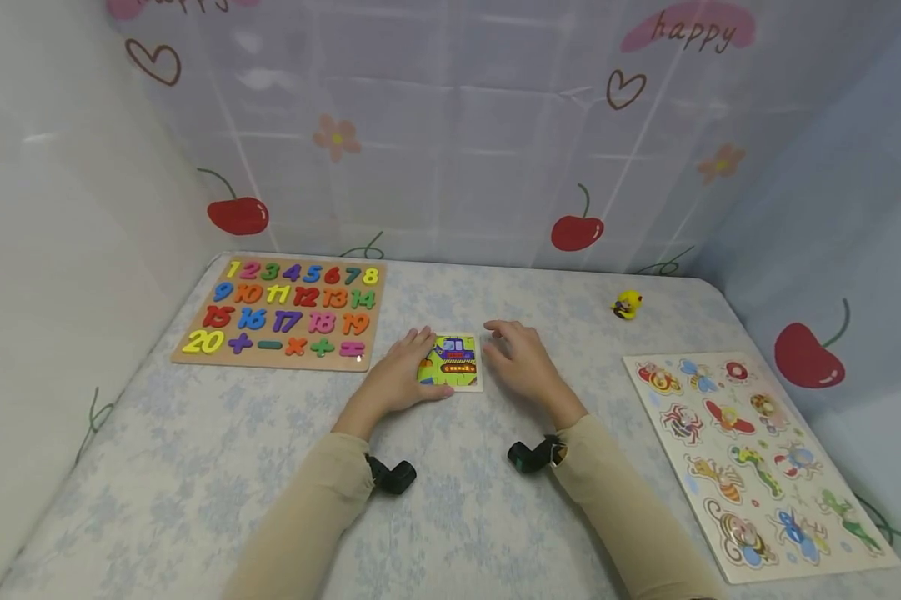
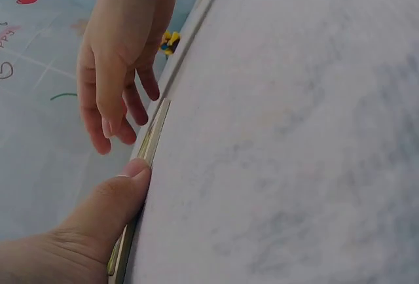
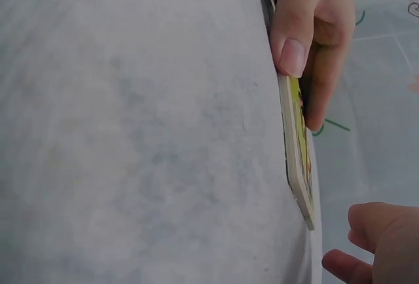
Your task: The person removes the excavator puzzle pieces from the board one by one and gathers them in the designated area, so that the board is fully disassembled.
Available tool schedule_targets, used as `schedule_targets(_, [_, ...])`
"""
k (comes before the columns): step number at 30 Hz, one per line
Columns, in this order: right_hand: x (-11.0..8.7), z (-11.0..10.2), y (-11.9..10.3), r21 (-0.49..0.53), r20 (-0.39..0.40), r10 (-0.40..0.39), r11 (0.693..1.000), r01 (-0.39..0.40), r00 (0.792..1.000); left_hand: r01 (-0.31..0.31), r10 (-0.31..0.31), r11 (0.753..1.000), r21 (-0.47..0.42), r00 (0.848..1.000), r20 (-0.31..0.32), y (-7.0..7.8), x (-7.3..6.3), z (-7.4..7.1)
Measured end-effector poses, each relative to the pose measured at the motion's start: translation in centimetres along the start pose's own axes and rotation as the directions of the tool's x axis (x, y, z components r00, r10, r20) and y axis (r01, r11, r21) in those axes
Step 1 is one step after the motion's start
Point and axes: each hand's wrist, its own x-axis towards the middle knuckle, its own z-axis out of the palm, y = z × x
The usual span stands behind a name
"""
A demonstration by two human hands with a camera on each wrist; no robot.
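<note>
A small square jigsaw puzzle lies flat on the table, showing a purple and orange tracked vehicle on a green ground. My left hand holds it from the left, fingers over its far left corner and thumb at the near edge. In the right wrist view, the left thumb presses on the board's edge. My right hand hovers just right of the puzzle with nothing in it, its fingers loosely bent. From the left wrist view, the right hand's fingers hang down apart from the board.
A wooden board of coloured numbers lies at the back left. On the right lies a larger insect puzzle board. A small yellow toy figure stands at the back right. Patterned curtains surround the table.
</note>
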Motion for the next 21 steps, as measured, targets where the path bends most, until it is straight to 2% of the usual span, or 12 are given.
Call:
schedule_targets(4, [0.7, 0.4, -0.2, -0.026, 0.017, -0.007, 1.0, 0.007, 1.0, -0.002, 0.002, 1.0, -0.003, 1.0, -0.02, 0.1, 0.4, 0.3])
schedule_targets(12, [2.0, 0.9, -0.3, -0.114, 0.076, -0.016, 0.993, 0.024, 0.997, 0.023, -0.011, 0.997, 0.074, 0.987, -0.16, 0.6, 1.0, 1.9])
schedule_targets(16, [2.6, 1.1, -0.4, -0.152, 0.126, 0.008, 0.988, 0.011, 0.992, 0.049, -0.023, 0.988, 0.145, 0.984, -0.176, 0.9, 1.0, 2.5])
schedule_targets(21, [3.0, 0.9, -0.7, -0.179, 0.169, 0.035, 0.984, -0.004, 0.985, 0.06, -0.025, 0.981, 0.185, 0.983, -0.183, 0.9, 1.2, 2.8])
